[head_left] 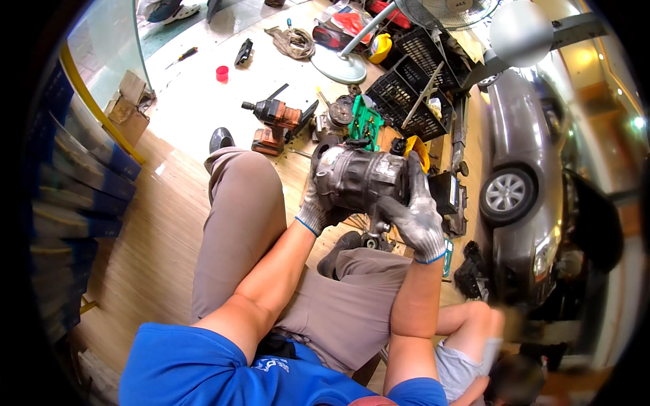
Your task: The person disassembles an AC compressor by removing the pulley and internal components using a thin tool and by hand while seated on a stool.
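So you've got a gray-brown car [525,162] parked off to your right, black plastic crates [405,86] on the floor ahead, the grimy AC compressor [362,172] up in front of you, clamped between your gloved left hand [315,206] and right hand [414,218], plus a little red cup [222,73] way out front-left.

The cylindrical metal machine part [362,172] is showing dark grey and silver. The left hand [313,203] and right hand [414,218] are wearing black-smudged, whitish-grey knit gloves [426,237] with blue hems [307,227]. The short-sleeved cloth shirt [189,365] is showing bright blue, the long cloth trousers [247,210] plain taupe. Farther off, the pistol-shaped power tool [284,115] is showing orange and black. At left, the flat floor [159,243] is showing streaked tan grain.
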Available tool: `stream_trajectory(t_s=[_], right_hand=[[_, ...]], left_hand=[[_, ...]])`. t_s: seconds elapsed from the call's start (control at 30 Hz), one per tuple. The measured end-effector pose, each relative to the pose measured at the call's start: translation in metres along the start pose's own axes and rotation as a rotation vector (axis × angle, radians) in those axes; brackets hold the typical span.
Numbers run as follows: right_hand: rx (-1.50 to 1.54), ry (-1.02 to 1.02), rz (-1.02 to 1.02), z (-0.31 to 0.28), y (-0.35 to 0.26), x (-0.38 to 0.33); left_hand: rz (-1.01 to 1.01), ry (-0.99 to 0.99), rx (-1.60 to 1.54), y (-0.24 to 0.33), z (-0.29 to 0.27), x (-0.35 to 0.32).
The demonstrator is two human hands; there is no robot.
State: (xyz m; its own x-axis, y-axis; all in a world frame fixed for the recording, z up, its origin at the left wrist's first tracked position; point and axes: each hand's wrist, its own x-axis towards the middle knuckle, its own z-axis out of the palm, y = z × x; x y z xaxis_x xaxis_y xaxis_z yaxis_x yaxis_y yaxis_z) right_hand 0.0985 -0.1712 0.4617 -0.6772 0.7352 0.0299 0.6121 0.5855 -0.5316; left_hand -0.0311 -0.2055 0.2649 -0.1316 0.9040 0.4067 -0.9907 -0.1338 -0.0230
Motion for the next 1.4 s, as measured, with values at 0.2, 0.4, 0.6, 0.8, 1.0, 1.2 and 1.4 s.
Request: stream_trajectory(t_s=[0.2,0.4,0.6,0.8,1.0,1.2,1.4], right_hand=[[0.266,-0.006,-0.087,-0.010,0.023,0.005],[0.302,0.096,-0.214,-0.007,0.054,0.016],[0.153,0.083,-0.347,-0.014,0.067,0.019],[-0.015,0.199,-0.601,-0.014,0.063,0.030],[-0.233,0.371,-0.594,-0.002,0.096,0.047],[-0.351,0.314,-0.567,-0.011,0.080,0.042],[-0.337,0.345,-0.571,-0.007,0.071,0.045]], left_hand=[[0.024,0.150,-0.046,-0.009,0.010,-0.004],[-0.005,0.362,0.230,-0.013,0.003,-0.005],[0.077,0.239,0.176,-0.019,-0.002,0.000],[0.226,0.229,0.137,-0.001,-0.057,-0.003],[-0.173,0.064,-0.234,-0.016,-0.033,-0.010],[-0.316,0.099,-0.363,-0.006,-0.031,-0.008],[-0.071,0.121,-0.019,0.005,-0.054,-0.016]])
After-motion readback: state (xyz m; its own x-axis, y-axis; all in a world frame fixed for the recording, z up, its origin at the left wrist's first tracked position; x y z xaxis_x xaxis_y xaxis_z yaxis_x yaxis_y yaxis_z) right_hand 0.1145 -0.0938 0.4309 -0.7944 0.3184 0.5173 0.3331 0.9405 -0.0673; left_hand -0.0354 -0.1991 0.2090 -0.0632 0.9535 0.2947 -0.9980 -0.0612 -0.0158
